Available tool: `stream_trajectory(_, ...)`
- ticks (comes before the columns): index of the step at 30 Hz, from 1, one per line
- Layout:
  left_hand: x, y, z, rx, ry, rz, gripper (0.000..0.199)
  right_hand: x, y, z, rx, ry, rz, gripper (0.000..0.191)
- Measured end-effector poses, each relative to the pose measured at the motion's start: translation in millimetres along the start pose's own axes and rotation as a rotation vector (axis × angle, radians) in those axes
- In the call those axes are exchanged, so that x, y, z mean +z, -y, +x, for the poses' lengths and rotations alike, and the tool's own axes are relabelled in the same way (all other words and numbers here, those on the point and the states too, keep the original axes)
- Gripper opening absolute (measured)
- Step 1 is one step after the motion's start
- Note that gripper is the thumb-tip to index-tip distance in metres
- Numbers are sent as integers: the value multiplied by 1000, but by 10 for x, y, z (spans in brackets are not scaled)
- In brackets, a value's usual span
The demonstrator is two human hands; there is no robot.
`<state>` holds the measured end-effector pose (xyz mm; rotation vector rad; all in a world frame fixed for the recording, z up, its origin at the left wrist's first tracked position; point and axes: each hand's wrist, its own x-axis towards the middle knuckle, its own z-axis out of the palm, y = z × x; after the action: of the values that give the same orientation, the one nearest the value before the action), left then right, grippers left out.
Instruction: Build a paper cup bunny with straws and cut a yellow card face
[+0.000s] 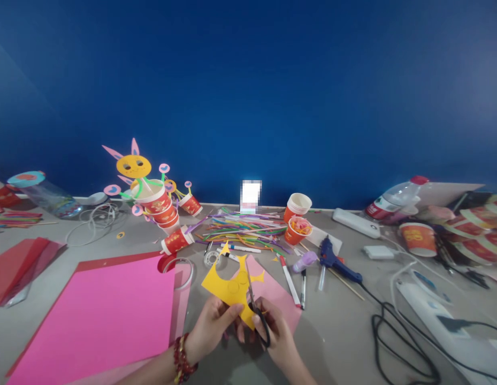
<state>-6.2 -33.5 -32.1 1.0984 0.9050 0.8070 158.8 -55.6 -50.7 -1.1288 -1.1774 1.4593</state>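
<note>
A sheet of yellow paper [222,289] with a curved notch cut from its top edge is pinched in my left hand [214,323]. Circles are drawn on the sheet in thin lines. Black-handled scissors [263,323] are in my right hand [278,331], fingers wrapped around the handles. Their blades lie against the right part of the yellow paper, pointing away from me. Beneath the blades a pink sheet [282,297] rests on the table. A beaded bracelet [183,358] circles my left wrist.
Bright pink paper [112,315] covers the left side. Coloured pipe cleaners [240,227] lie behind my hands, near markers [290,280]. A blue glue gun [338,264] with a black cord sits to the right. Decorated paper cups [158,203] stand at back left; a power strip [436,315] lies at right.
</note>
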Motion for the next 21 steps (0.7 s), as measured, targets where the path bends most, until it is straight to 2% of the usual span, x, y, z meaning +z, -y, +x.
stream_trajectory(9,-23,44,18,21,3,0,53,-53,-55,-4,-28,38,-29,48)
stream_trajectory(14,-36,36,6,36,30,25,51,-87,-96,-18,-31,17,-34,50)
stream_trajectory(21,-56,34,9,43,52,26,49,-151,-19,-3,-13,63,-121,54)
